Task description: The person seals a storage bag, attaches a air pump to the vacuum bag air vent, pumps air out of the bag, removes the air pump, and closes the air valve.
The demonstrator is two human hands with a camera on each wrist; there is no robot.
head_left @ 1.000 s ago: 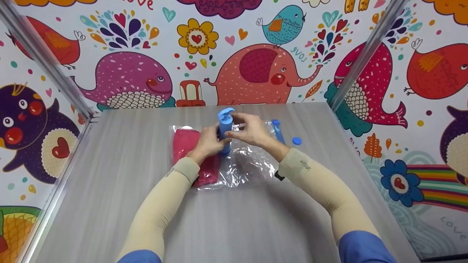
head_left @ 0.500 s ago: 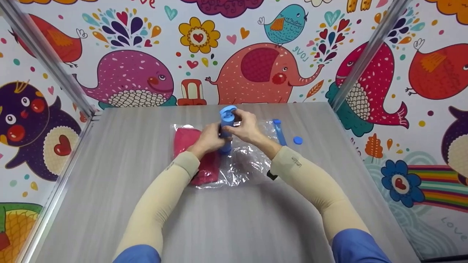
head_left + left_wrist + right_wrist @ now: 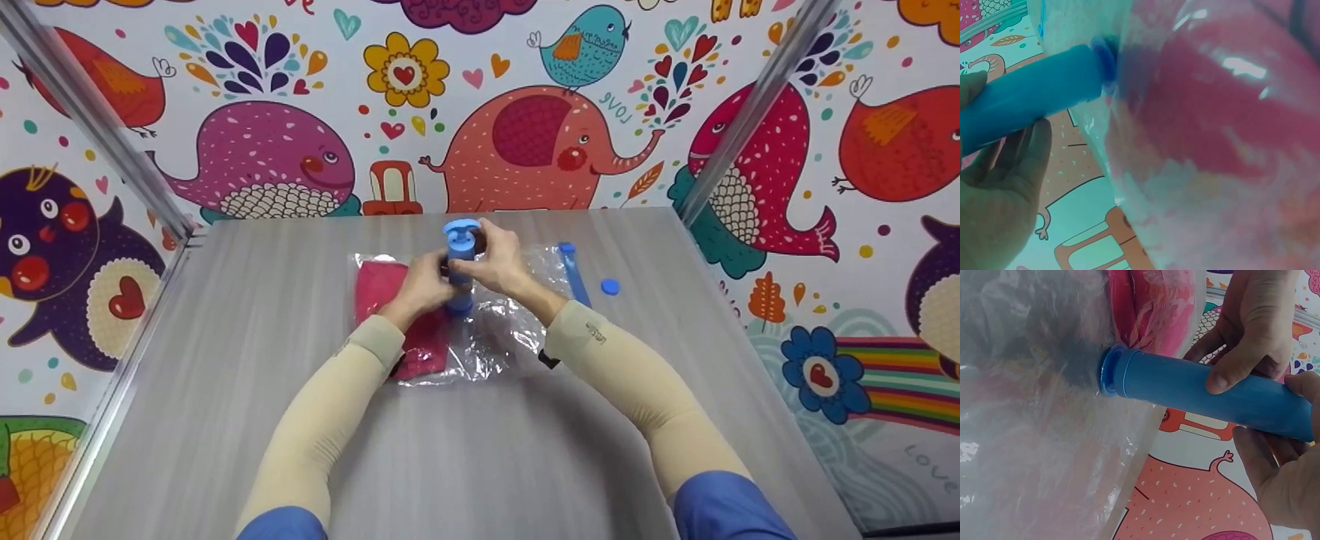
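Partly hidden, the blue cylindrical plastic pump (image 3: 1176, 381) stands upright on the clear plastic bag (image 3: 495, 349), gripped from left by the left hand (image 3: 421, 289), from right by the right hand (image 3: 498, 261).

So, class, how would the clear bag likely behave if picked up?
The clear bag would likely sag and crumple, as it looks thin and wrinkled. It may hang lopsided, since the pink contents lie at one side.

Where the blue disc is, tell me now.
In the head view, the disc lies on the table, right of the bag and the blue strip.
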